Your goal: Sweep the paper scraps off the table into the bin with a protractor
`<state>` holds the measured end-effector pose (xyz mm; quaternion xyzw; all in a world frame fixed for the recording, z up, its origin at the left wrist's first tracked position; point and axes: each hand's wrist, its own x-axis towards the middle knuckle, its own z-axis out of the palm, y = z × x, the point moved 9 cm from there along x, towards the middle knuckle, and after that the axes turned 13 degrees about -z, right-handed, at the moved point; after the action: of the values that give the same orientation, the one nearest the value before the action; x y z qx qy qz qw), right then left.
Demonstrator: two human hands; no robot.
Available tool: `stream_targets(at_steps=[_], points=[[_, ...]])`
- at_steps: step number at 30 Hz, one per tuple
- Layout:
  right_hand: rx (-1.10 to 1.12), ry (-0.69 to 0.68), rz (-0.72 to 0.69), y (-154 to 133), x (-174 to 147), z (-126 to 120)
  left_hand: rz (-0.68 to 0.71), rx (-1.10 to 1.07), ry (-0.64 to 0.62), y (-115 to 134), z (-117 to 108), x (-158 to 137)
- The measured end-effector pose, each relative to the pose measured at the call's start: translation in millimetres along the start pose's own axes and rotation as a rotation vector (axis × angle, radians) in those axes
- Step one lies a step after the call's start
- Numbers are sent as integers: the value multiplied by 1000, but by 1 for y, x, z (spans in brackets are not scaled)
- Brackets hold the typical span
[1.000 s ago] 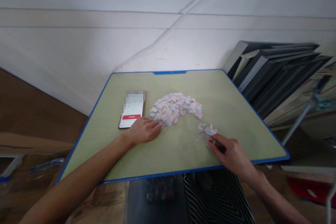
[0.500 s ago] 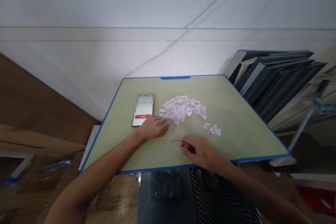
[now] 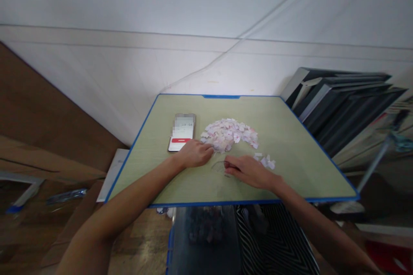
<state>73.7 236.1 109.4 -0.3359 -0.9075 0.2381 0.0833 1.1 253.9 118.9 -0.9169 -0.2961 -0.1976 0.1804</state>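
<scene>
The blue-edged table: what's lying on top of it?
A phone, a heap of paper scraps and a smaller cluster. The left hand covers the phone's lower right corner, the right hand holds a blurred thing I can't name, and the tabletop beneath the heap is hidden.

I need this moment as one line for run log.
left hand: at near-left edge of paper pile | right hand: nearer side, grip unclear | phone: screen up, left of pile | loose scraps: apart
</scene>
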Motion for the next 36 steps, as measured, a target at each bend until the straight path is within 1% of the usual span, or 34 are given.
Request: stream_targets(at_steps=[4, 8, 17, 22, 24, 29, 31, 33, 36], points=[[87, -65, -108, -17, 11, 18, 2, -5, -4, 0, 2, -1], [99, -153, -183, -33, 17, 31, 1, -8, -5, 0, 2, -1], [56, -246, -239, -45, 19, 39, -2, -18, -20, 0, 1, 0], [22, -261, -346, -58, 12, 38, -10, -13, -29, -1, 3, 0], [24, -241, -345, -58, 8, 34, -13, -11, -34, -1, 3, 1], [7, -157, -194, -36, 3, 20, -13, -13, -45, -1, 2, 2], [-16, -144, -161, -29, 4, 18, -13, -13, -50, 0, 3, 2], [-12, -157, -169, -30, 5, 20, -14, -13, -55, 0, 3, 2], [7, -229, -240, -40, 5, 30, -18, -15, -62, -1, 5, 2]])
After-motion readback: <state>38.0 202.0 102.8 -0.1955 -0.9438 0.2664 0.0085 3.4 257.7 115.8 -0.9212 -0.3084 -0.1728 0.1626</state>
